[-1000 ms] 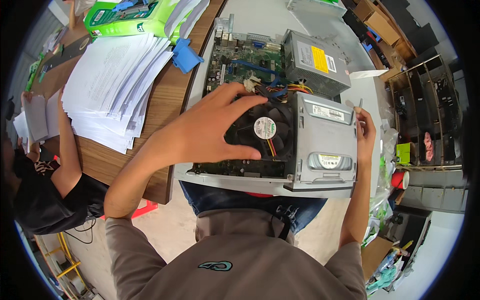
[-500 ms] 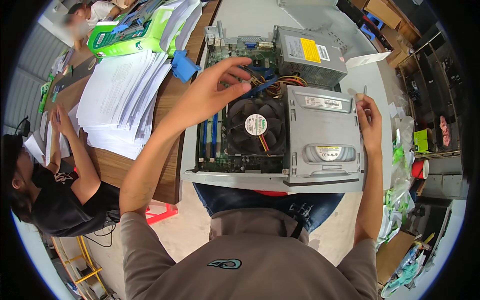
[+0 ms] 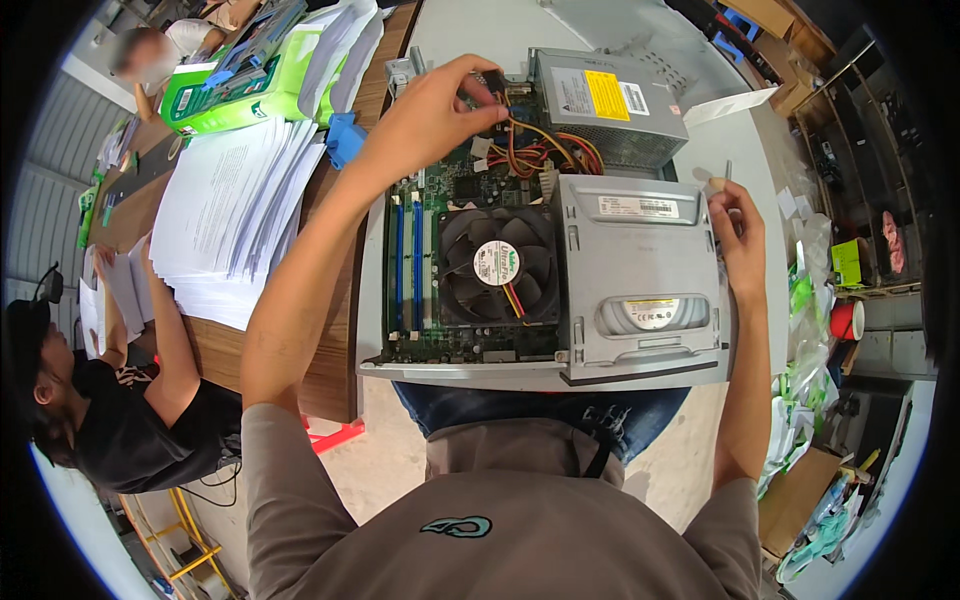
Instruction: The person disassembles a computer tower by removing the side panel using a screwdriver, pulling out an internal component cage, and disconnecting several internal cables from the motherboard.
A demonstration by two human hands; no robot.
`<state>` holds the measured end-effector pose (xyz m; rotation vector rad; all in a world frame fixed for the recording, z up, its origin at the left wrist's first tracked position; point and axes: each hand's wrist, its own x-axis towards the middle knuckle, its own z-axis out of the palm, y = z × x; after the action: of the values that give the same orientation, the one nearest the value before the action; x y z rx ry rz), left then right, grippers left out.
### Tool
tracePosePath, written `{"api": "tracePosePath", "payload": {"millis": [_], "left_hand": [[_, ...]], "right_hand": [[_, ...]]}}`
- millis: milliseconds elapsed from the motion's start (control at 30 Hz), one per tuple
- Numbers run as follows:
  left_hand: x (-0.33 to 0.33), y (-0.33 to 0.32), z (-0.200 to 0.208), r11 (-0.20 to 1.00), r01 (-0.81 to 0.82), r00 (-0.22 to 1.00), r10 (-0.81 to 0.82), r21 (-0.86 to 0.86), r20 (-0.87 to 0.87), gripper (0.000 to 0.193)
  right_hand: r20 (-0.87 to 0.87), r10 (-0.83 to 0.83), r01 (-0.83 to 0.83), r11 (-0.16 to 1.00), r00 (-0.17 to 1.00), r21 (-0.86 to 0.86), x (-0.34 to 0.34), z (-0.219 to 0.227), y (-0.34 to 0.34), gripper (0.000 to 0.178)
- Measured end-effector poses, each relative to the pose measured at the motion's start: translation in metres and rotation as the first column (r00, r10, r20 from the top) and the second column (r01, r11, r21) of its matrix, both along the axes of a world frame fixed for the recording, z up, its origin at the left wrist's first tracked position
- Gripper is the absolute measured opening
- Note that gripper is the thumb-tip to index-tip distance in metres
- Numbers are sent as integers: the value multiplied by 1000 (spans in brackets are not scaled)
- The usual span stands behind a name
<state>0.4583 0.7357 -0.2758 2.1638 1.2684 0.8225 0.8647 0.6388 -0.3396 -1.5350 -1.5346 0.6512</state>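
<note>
An open desktop computer (image 3: 465,370) lies in front of me, its circuit board showing. My left hand (image 3: 440,110) reaches over the board's far side, thumb and fingers pinched on a cable with a black connector (image 3: 495,82). Red, yellow and black wires (image 3: 530,155) run from there towards the silver power supply (image 3: 610,105). Nearer me are a black cooling fan (image 3: 498,265) and a silver drive bay (image 3: 645,265). Beside the bay's right edge, my right hand (image 3: 738,225) is closed around a thin metal rod (image 3: 728,170) whose kind I cannot make out.
Paper stacks (image 3: 225,210) and a green paper pack (image 3: 235,100) are on the wooden table to the left, with a blue plastic piece (image 3: 345,140). A person in black (image 3: 140,420) sits there handling papers. Plastic bags (image 3: 800,390) and a cardboard box (image 3: 805,500) lie right.
My left hand has moved farther away over the board and closed on the cable, lifting wires away from the fan. My right hand stays by the drive bay. The view has shifted slightly.
</note>
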Motion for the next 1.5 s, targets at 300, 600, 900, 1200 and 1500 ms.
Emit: {"api": "tracePosePath", "payload": {"millis": [300, 600, 900, 1200, 1500], "left_hand": [[12, 31, 9, 975, 134, 991, -135, 176, -6, 34], [31, -8, 67, 990, 117, 993, -120, 80, 22, 25], [56, -3, 81, 964, 195, 981, -192, 182, -31, 24], [76, 18, 111, 915, 273, 957, -229, 297, -175, 23], [78, 45, 99, 918, 321, 926, -252, 231, -282, 24]], "right_hand": [[-31, -3, 4, 1000, 1000, 22, 4, -3, 2, 29], [0, -15, 15, 999, 1000, 37, 5, -1, 0, 27], [14, -10, 10, 999, 1000, 39, 5, 0, 2, 28], [18, 1, -2, 997, 1000, 79, 4, 1, 1, 29], [-12, -10, 11, 998, 1000, 68, 7, 0, 3, 29]]}}
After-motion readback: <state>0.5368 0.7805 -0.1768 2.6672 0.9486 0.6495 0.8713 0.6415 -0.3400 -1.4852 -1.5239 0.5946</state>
